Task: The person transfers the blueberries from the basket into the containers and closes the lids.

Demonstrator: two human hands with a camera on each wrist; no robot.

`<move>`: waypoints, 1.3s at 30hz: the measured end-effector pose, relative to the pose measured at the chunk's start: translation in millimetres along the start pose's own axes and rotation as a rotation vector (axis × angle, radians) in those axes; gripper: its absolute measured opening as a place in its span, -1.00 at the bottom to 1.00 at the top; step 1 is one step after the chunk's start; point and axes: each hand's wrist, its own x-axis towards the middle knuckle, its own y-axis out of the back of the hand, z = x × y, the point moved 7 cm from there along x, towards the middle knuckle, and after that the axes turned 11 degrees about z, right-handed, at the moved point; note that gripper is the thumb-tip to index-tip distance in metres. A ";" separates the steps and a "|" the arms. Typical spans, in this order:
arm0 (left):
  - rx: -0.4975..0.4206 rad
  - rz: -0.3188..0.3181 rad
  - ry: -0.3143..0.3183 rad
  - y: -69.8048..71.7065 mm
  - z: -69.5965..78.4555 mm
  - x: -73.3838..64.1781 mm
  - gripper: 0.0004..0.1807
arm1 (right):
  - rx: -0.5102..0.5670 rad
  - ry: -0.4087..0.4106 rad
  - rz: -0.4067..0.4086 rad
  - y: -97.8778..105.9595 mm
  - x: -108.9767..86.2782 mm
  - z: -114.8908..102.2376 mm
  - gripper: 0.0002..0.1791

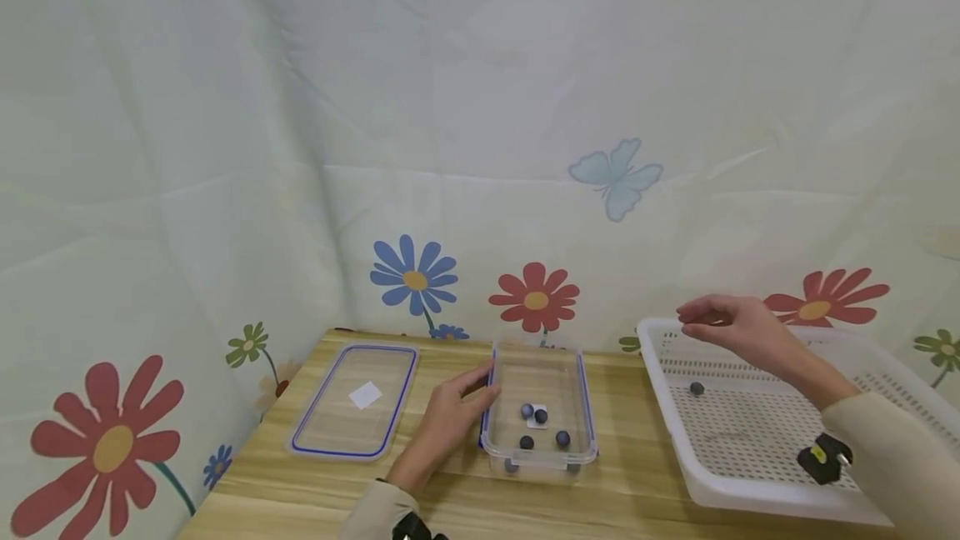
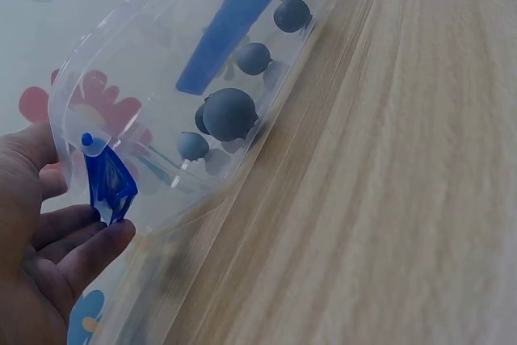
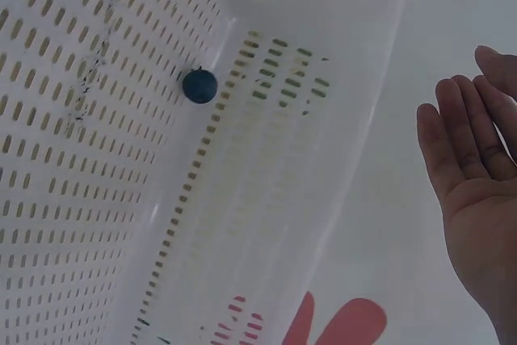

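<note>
My left hand [image 1: 450,411] grips the left side of a clear plastic container [image 1: 588,407] with a blue seal. In the left wrist view, its fingertips touch the container's blue clip [image 2: 109,179]. Several blueberries [image 1: 562,439] lie loose on the container's bottom. Over the far left part of a white perforated basket [image 1: 675,440] hovers my right hand [image 1: 738,327], fingers nearly straight and slightly bent together, with nothing visible in them. A single blueberry [image 3: 199,86] lies in the basket, near the foot of its wall, below and apart from that hand.
A clear lid [image 1: 386,436] with a blue seal lies flat on the wooden table [image 1: 622,473], left of the container. A pale flower-print curtain [image 1: 480,107] hangs behind and to the left of the table.
</note>
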 end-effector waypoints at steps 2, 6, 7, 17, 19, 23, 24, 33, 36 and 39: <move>0.001 0.001 0.001 -0.5 0.2 -0.2 -0.46 | -0.019 -0.018 -0.016 -1.9 0.4 9.9 -0.53; 0.004 0.001 0.009 -1.4 1.3 -0.3 -0.46 | -0.047 -0.043 -0.048 -5.7 -0.6 28.6 -0.52; 0.004 0.001 0.010 -1.6 1.7 -0.3 -0.46 | -0.051 -0.047 -0.057 -6.3 -1.2 33.4 -0.52; 0.007 -0.005 0.019 -2.0 2.0 -0.4 -0.46 | -0.060 -0.125 -0.114 -11.6 -10.2 73.1 -0.48; 0.010 -0.003 0.014 -1.6 1.6 -0.5 -0.46 | -0.058 -0.134 -0.127 -13.4 -12.2 77.4 -0.47; 0.012 0.001 0.001 -1.1 0.9 -0.6 -0.46 | -0.063 -0.128 -0.154 -17.6 -13.9 82.6 -0.53; 0.010 0.002 0.006 -0.9 0.7 -0.6 -0.46 | -0.065 -0.120 -0.159 -18.7 -13.8 83.3 -0.55; 0.007 0.005 0.013 0.0 2.9 -0.2 -0.47 | -0.058 -0.109 -0.211 -29.6 -12.4 88.7 -0.68; 0.008 0.004 0.011 -0.1 4.3 -0.6 -0.47 | -0.049 -0.112 -0.229 -32.2 -12.4 91.3 -0.69; 0.009 0.006 0.014 0.1 4.1 -0.6 -0.46 | -0.042 -0.124 -0.245 -34.7 -12.6 93.3 -0.69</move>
